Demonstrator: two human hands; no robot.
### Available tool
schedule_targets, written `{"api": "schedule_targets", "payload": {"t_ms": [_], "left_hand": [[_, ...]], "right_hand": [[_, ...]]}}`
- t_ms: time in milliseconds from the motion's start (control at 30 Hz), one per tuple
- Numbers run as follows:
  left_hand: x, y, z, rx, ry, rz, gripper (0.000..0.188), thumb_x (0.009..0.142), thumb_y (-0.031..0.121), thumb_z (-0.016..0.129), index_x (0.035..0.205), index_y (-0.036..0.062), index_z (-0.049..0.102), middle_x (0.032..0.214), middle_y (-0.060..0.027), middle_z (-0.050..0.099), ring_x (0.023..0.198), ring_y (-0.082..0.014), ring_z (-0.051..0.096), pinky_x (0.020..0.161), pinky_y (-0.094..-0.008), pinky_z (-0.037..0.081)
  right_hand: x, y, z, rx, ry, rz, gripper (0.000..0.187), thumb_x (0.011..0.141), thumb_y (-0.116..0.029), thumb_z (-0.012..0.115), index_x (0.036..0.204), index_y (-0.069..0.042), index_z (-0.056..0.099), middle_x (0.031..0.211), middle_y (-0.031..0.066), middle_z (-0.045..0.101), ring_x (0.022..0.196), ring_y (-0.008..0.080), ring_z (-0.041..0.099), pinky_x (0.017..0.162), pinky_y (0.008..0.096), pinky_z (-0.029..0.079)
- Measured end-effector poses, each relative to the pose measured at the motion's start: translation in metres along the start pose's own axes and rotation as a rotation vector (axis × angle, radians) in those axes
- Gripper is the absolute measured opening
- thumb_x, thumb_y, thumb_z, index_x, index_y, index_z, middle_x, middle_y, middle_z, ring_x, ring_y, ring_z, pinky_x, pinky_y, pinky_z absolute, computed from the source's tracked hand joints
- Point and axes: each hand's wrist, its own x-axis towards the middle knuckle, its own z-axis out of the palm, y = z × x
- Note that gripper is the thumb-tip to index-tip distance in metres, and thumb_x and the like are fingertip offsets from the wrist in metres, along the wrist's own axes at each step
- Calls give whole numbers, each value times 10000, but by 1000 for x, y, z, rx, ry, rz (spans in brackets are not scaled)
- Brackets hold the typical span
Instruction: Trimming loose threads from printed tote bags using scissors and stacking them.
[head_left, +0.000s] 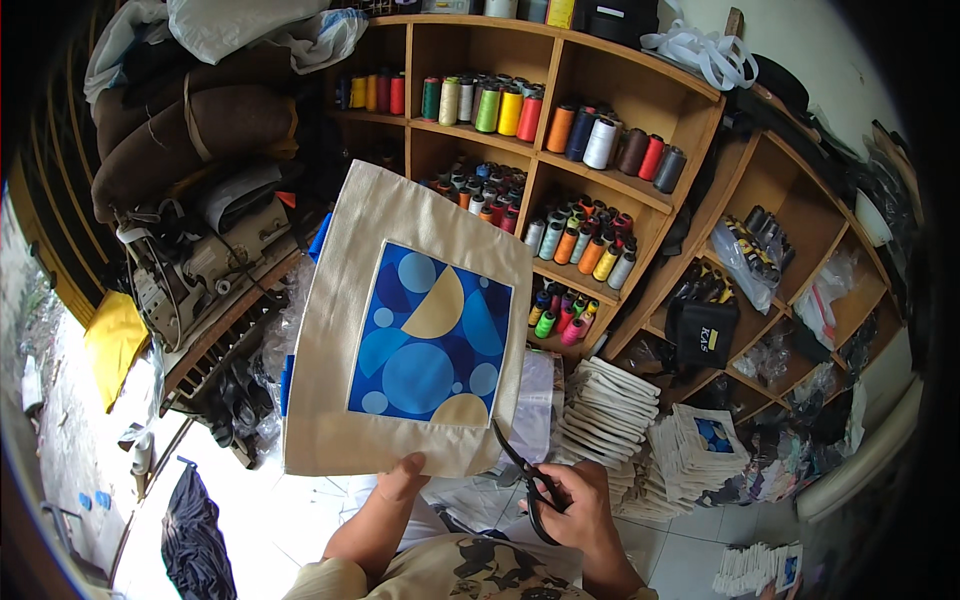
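Note:
A cream canvas tote bag (325, 350) is held up in front of me, slightly tilted. On its face is a square blue panel (420, 378) printed with circles and cream half-discs. My left hand (403, 477) grips the bag's lower edge, thumb in front and the other fingers hidden behind. Bits of blue strap (321, 238) stick out along the left side. In my right hand (582, 508) are black scissors (540, 492), fingers wrapped around the handles. The blade tips point up at the panel's lower right corner; whether they touch the cloth I cannot tell.
Behind the bag stands a wooden shelf (480, 142) with many coloured thread spools. A sewing machine (215, 262) is at left, near brown rolled material (205, 135). Stacked cream bags (605, 410) lie at right, another stack (745, 568) below. Dark cloth (195, 535) lies on the floor.

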Motion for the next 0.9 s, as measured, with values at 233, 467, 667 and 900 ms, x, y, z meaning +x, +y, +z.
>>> {"api": "schedule_targets", "payload": {"t_ms": [233, 467, 667, 900], "left_hand": [[-1, 1, 4, -2, 31, -31, 731, 794, 205, 682, 1397, 8, 318, 1336, -167, 463, 1232, -338, 491, 1026, -483, 409], [-4, -4, -1, -83, -40, 22, 556, 810, 117, 565, 1337, 2, 431, 1310, -191, 517, 1241, -372, 491, 1042, -512, 385], [-6, -4, 1, -91, -36, 4, 598, 817, 135, 558, 1370, -18, 390, 1362, -205, 473, 1280, -375, 452, 1069, -514, 351], [-5, 1, 10, -94, -49, 24, 601, 817, 128, 544, 1377, -17, 382, 1365, -207, 471, 1289, -381, 443, 1070, -526, 347]], "right_hand": [[-4, 8, 2, 37, 9, -8, 390, 712, -116, 815, 1051, -18, 649, 735, 29, 664, 585, 78, 607, 525, 225, 479], [-8, 20, 7, 225, -45, 105, 396, 722, -135, 824, 1055, -10, 651, 744, 7, 660, 594, 41, 587, 530, 204, 462], [-12, 31, 11, 389, -98, 158, 403, 732, -140, 826, 1054, 20, 644, 760, -8, 629, 600, 3, 529, 518, 176, 417], [-15, 37, 14, 617, -163, 276, 401, 752, -67, 797, 1090, 58, 621, 814, 10, 628, 615, 0, 501, 528, 159, 394]]}}
